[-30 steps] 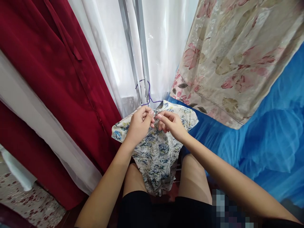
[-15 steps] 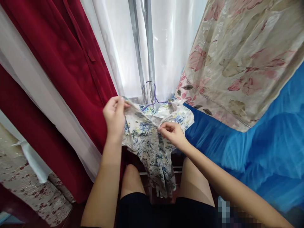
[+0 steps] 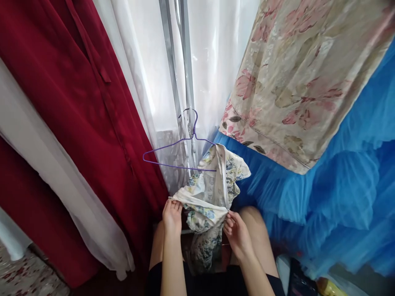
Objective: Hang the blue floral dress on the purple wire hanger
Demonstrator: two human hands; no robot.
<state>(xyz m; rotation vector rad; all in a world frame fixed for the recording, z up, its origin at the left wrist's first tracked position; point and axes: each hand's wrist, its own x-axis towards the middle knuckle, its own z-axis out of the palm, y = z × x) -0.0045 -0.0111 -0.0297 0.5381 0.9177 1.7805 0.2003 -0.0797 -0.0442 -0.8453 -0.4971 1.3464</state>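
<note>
A white garment with a blue and yellow floral print (image 3: 212, 214) hangs by one shoulder from the right arm of a purple wire hanger (image 3: 168, 145). The hanger's left arm is bare. My left hand (image 3: 173, 216) is closed on the garment's edge at the left. With its fingertips, my right hand (image 3: 237, 232) pinches the same edge near the lower end of the neckline. Between both hands the edge is stretched fairly straight. The garment's lower part droops in folds between my knees.
The hanger's hook is at a grey metal upright (image 3: 186, 61) before a white curtain (image 3: 212, 53). Long red fabric (image 3: 101, 135) hangs on the left. A beige floral cloth (image 3: 296, 90) and blue ruffled tulle (image 3: 327, 205) are on the right.
The garment's left shoulder has come off the hanger, baring its left arm. Both hands have moved down toward my lap, still gripping the garment. The view has shifted slightly.
</note>
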